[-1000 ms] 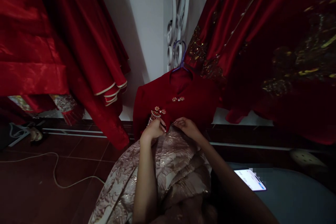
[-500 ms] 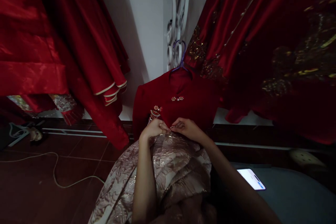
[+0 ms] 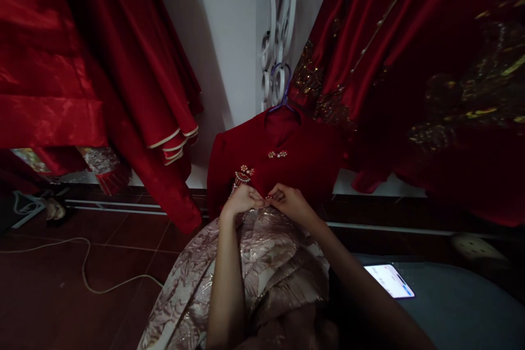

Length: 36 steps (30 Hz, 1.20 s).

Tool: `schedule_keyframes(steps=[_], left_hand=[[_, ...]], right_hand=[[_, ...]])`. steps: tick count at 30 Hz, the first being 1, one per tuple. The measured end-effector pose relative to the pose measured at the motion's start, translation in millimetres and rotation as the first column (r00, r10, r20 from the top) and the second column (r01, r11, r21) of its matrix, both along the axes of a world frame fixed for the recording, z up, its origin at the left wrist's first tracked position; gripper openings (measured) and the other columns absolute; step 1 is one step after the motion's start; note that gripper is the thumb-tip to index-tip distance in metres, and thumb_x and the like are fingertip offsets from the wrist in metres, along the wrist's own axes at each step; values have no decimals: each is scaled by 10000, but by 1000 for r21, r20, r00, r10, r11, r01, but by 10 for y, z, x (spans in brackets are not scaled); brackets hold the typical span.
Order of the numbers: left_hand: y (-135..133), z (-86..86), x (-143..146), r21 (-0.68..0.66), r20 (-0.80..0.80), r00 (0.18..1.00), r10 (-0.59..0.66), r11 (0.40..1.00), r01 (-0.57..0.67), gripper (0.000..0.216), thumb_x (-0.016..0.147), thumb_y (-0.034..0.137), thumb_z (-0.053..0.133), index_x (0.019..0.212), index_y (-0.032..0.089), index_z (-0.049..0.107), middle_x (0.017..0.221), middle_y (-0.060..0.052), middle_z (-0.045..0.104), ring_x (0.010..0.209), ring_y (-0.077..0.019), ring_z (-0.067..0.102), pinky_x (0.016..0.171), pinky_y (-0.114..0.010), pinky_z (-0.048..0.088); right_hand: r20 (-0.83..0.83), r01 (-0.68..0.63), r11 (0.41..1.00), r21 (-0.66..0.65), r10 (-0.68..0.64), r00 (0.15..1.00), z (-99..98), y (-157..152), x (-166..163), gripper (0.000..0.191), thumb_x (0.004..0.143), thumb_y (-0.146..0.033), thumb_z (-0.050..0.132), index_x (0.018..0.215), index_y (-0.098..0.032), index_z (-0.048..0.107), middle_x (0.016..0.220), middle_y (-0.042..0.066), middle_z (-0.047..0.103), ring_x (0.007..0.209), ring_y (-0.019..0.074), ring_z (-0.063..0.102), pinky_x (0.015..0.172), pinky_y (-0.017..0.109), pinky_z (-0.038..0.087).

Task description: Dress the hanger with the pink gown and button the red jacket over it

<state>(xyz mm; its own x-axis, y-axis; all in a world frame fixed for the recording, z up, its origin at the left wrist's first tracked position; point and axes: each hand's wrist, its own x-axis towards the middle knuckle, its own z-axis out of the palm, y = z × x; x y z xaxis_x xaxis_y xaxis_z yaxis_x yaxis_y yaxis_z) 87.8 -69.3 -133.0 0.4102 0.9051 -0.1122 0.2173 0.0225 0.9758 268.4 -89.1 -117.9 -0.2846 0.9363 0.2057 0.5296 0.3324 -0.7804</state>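
Note:
A dark red jacket (image 3: 240,147) with a stand collar hangs from a purple hanger (image 3: 284,99). At its chest are a beaded clasp (image 3: 278,155) and, to the left, a beaded tassel ornament (image 3: 243,175). My left hand (image 3: 244,200) pinches the jacket's front below the tassel. Close beside it, fingertips nearly touching, my right hand (image 3: 290,202) is closed at the same spot, where tiny pinkish beads show between the hands. What exactly each fingertip grips is partly hidden. Shiny pinkish-beige patterned brocade fabric (image 3: 266,251) spreads beneath both wrists.
Red garments (image 3: 156,76) hang on the left, and gold-embroidered red ones (image 3: 381,76) on the right. A white scrolled metal frame (image 3: 273,38) stands behind. A lit phone (image 3: 389,280) lies on a grey surface (image 3: 455,306). A pale cable (image 3: 88,273) crosses the tiled floor.
My right hand's fingers have curled a little more and shifted slightly at the beads. My left hand stays nearly in place. The phone's screen shows different content.

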Motion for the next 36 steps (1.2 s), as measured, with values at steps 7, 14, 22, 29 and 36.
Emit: schedule_keyframes(steps=[7, 14, 22, 29, 36], left_hand=[[8, 14, 24, -33, -3, 1000, 22, 999, -22, 155, 517, 74, 629, 668, 67, 662, 659, -58, 678, 591, -111, 599, 567, -194, 457], [7, -54, 19, -89, 80, 997, 18, 996, -11, 151, 534, 41, 577, 655, 70, 664, 622, -44, 672, 571, -109, 601, 596, -218, 482], [57, -99, -57, 6, -135, 986, 103, 995, -103, 142, 523, 71, 647, 661, 95, 674, 627, -20, 673, 587, -106, 600, 566, -193, 471], [62, -97, -70, 82, -153, 984, 91, 994, -79, 244, 509, 16, 645, 729, 102, 585, 658, -24, 658, 581, -106, 594, 545, -192, 454], [19, -16, -88, 237, -266, 954, 140, 969, -77, 206, 539, 195, 726, 661, 125, 575, 656, -10, 632, 585, -94, 563, 559, -185, 423]], right_hand=[[-4, -14, 1000, 4, 14, 1000, -23, 23, 15, 142, 716, -270, 637, 821, -176, 622, 766, 31, 687, 694, 136, 645, 631, 233, 501], [17, -30, 999, 43, 29, 999, -43, 18, 0, 117, 734, -246, 604, 832, -183, 608, 763, 21, 675, 686, 131, 636, 625, 232, 502], [26, -11, 999, 44, 10, 1000, -191, 64, -62, 149, 724, -261, 595, 852, -188, 577, 788, 26, 651, 659, 127, 617, 598, 232, 500], [57, -8, 995, 99, 3, 998, -205, 106, -1, 251, 695, -259, 627, 923, -175, 563, 792, 30, 617, 624, 110, 584, 586, 227, 485], [45, 26, 992, 121, -32, 998, 53, 130, 278, 151, 742, -285, 589, 861, -193, 605, 750, 13, 653, 646, 113, 598, 606, 223, 477]])
